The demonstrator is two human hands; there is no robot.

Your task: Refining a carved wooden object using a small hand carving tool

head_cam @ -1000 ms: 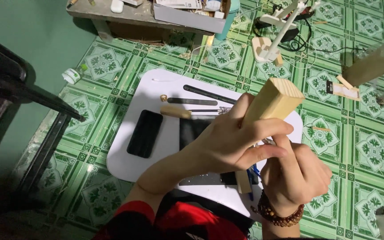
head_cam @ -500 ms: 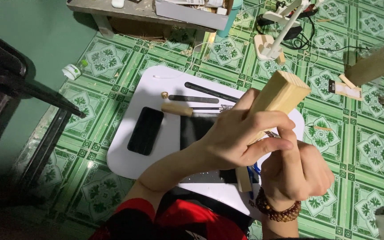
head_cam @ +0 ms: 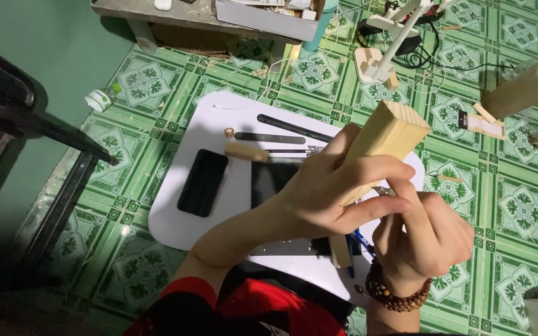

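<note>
My left hand [head_cam: 331, 193] grips a pale square-section wooden block [head_cam: 388, 135], holding it tilted up over a white lap board [head_cam: 194, 218]. My right hand [head_cam: 428, 239], with a brown bead bracelet on the wrist, is closed around a thin metal tool [head_cam: 382, 190] whose tip touches the block's lower side. The rest of that tool is hidden by my fingers. On the board lie a black phone [head_cam: 202, 182], a wooden-handled tool [head_cam: 247, 152] and dark long files [head_cam: 269, 137].
The floor has green patterned tiles. A low wooden shelf [head_cam: 175, 18] stands at the top, a white lamp stand [head_cam: 378, 62] and black cable top right, wood offcuts [head_cam: 487, 121] at right, a small bottle [head_cam: 99, 99] at left, a dark metal frame [head_cam: 45, 174] far left.
The block and both hands stay nearly in place; the view has shifted slightly. My right hand sits a little closer under the block.
</note>
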